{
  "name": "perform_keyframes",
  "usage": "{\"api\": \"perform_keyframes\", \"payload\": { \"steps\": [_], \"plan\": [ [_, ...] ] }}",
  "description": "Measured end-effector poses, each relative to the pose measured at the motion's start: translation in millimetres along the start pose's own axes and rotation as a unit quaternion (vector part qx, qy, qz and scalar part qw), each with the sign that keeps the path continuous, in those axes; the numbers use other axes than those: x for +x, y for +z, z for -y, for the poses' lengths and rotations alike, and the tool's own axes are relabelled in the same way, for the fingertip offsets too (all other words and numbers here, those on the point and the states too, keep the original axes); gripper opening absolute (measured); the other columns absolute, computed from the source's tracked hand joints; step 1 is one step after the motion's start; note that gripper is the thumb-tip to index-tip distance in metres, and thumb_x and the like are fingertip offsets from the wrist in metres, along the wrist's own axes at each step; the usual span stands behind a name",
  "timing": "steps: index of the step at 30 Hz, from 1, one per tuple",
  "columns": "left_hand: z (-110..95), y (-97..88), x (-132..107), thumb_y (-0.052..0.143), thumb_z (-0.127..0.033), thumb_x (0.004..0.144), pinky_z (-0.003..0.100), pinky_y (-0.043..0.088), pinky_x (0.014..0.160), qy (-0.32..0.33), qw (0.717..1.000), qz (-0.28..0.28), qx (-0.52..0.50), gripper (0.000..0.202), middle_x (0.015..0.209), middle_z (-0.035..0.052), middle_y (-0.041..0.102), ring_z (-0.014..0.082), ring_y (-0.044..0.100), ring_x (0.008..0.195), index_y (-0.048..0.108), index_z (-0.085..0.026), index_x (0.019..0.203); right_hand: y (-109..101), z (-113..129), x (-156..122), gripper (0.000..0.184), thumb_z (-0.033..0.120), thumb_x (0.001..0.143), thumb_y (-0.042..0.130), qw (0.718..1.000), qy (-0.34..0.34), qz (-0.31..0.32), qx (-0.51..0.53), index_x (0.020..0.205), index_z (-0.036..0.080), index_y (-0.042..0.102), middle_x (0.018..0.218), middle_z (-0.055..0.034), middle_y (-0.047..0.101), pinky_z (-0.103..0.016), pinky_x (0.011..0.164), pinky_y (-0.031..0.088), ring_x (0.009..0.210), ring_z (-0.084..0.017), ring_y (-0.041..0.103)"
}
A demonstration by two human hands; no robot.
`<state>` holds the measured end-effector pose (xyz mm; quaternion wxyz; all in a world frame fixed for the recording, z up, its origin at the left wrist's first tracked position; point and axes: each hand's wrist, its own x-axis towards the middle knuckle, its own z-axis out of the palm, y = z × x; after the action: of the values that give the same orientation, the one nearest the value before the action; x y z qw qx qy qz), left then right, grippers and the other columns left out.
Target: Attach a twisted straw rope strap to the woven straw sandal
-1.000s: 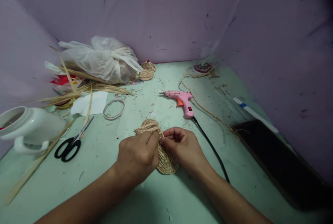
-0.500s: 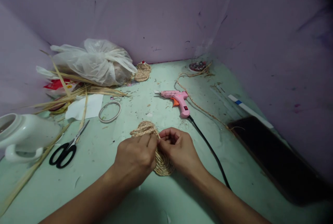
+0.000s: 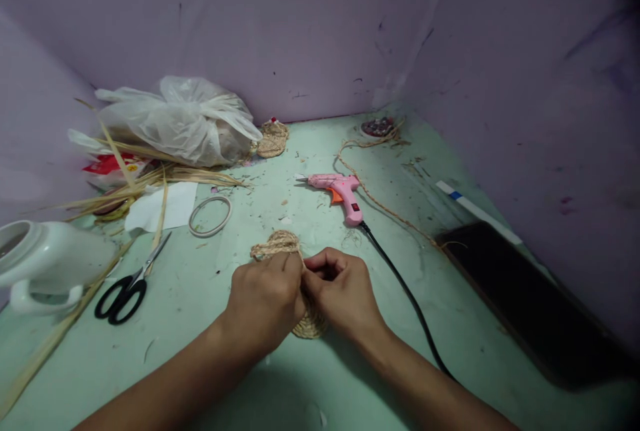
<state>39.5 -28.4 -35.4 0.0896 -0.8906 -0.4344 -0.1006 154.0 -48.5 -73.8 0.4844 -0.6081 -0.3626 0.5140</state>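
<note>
A small slipper of coiled, braided straw cord (image 3: pixel 310 325) lies on the table in front of me, its rounded front and back ends showing. My left hand (image 3: pixel 266 294) is closed over its middle and hides most of the strap area. From the right, my right hand (image 3: pixel 345 287) pinches at the slipper's edge, thumb and forefinger meeting beside the left fingertips. What exactly sits between those fingertips is hidden. Beyond the hands rests a pink glue gun (image 3: pixel 337 191), its nozzle pointing left.
Scissors (image 3: pixel 123 294), a white jug on its side (image 3: pixel 65 254) and a tape ring (image 3: pixel 211 216) are at left. Behind them are straw strips and a plastic bag (image 3: pixel 185 121). Another slipper (image 3: pixel 273 141) stands at the back. A black cable (image 3: pixel 400 277) and dark phone-like slab (image 3: pixel 520 297) lie right.
Both hands stay at the slipper. The left hand has shifted slightly right and covers a little more of it. The rest of the table looks the same.
</note>
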Motion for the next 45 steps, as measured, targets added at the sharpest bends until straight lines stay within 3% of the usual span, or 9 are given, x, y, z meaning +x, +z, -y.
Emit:
{"api": "perform_keyframes", "payload": {
  "steps": [4,7,9,21,24,29,36,42,45],
  "plan": [
    [1.7,0.1,-9.6,0.048,-0.015,0.078,0.027,0.043,0.041,-0.013,1.000,-0.004,-0.022,0.012,0.064,0.0035,0.068,0.0196,0.063,0.049,0.061,-0.015,0.082,-0.8,-0.5,2.3,0.006,0.020,0.060,0.063,1.000,0.008,-0.010,0.001,0.064,0.015,0.061,0.051,0.0017,0.057,-0.021,0.043,0.038,0.045,-0.010,0.049],
    [4.3,2.1,-18.2,0.052,-0.017,0.080,0.025,0.047,0.044,0.017,0.993,-0.111,-0.025,0.022,0.078,0.0072,0.071,0.0167,0.065,0.053,0.057,-0.010,0.100,-1.0,-0.6,4.1,0.007,0.020,0.058,0.063,1.000,0.023,-0.016,-0.005,0.063,0.015,0.061,0.050,0.0014,0.058,-0.022,0.043,0.039,0.044,-0.010,0.049],
    [6.6,5.6,-21.2,0.053,-0.012,0.078,0.024,0.050,0.048,0.044,0.987,-0.147,-0.038,0.026,0.083,0.0088,0.071,0.0160,0.066,0.058,0.056,-0.009,0.103,-1.1,-0.5,4.6,0.007,0.021,0.059,0.064,0.999,0.027,-0.015,-0.010,0.062,0.015,0.061,0.050,0.0013,0.058,-0.022,0.044,0.040,0.044,-0.010,0.049],
    [11.0,15.7,-18.4,0.049,-0.009,0.075,0.023,0.046,0.044,0.060,0.988,-0.135,-0.035,0.024,0.070,0.0044,0.068,0.0141,0.062,0.052,0.062,-0.012,0.095,-0.9,5.4,4.1,0.009,0.018,0.060,0.059,1.000,0.023,0.010,0.008,0.068,0.015,0.062,0.056,0.0003,0.058,-0.022,0.046,0.041,0.048,-0.011,0.052],
    [9.0,13.2,-16.3,0.050,-0.011,0.074,0.025,0.041,0.042,0.051,0.991,-0.125,-0.022,0.017,0.060,0.0011,0.064,0.0145,0.058,0.046,0.064,-0.015,0.083,-0.7,3.7,3.6,0.008,0.017,0.058,0.060,1.000,0.020,0.002,0.000,0.066,0.015,0.062,0.055,0.0001,0.059,-0.022,0.046,0.041,0.048,-0.011,0.052],
    [1.5,4.0,-8.9,0.047,-0.012,0.072,0.027,0.031,0.038,0.010,0.998,-0.055,0.004,0.016,0.053,0.0009,0.059,0.0172,0.054,0.041,0.058,-0.018,0.062,-0.4,4.4,1.3,0.007,0.019,0.060,0.060,1.000,0.002,0.000,-0.010,0.065,0.016,0.061,0.056,-0.0003,0.060,-0.022,0.046,0.042,0.049,-0.012,0.052],
    [0.1,-1.7,-4.1,0.046,-0.011,0.068,0.027,0.033,0.041,0.021,0.999,0.024,-0.024,0.016,0.059,0.0015,0.061,0.0184,0.056,0.048,0.061,-0.017,0.069,-1.5,7.8,-1.0,0.005,0.015,0.061,0.055,0.999,-0.027,-0.003,-0.033,0.064,0.016,0.059,0.056,0.0003,0.058,-0.022,0.048,0.040,0.051,-0.011,0.050],
    [-3.3,2.0,-6.7,0.044,-0.007,0.062,0.029,0.040,0.043,0.050,0.998,-0.018,0.014,0.027,0.065,0.0037,0.063,0.0203,0.057,0.052,0.062,-0.015,0.080,-1.3,6.9,1.9,0.005,0.020,0.062,0.055,0.999,-0.013,-0.010,-0.047,0.061,0.016,0.058,0.053,0.0006,0.056,-0.021,0.045,0.037,0.048,-0.011,0.048],
    [-4.6,3.7,-8.3,0.043,-0.007,0.062,0.031,0.043,0.043,0.033,0.999,0.004,-0.005,0.027,0.067,0.0050,0.063,0.0216,0.058,0.051,0.062,-0.014,0.081,-1.1,6.7,3.3,0.005,0.021,0.061,0.054,0.996,-0.004,-0.018,-0.093,0.059,0.017,0.056,0.048,0.0030,0.052,-0.020,0.041,0.033,0.044,-0.009,0.044]
  ]
}}
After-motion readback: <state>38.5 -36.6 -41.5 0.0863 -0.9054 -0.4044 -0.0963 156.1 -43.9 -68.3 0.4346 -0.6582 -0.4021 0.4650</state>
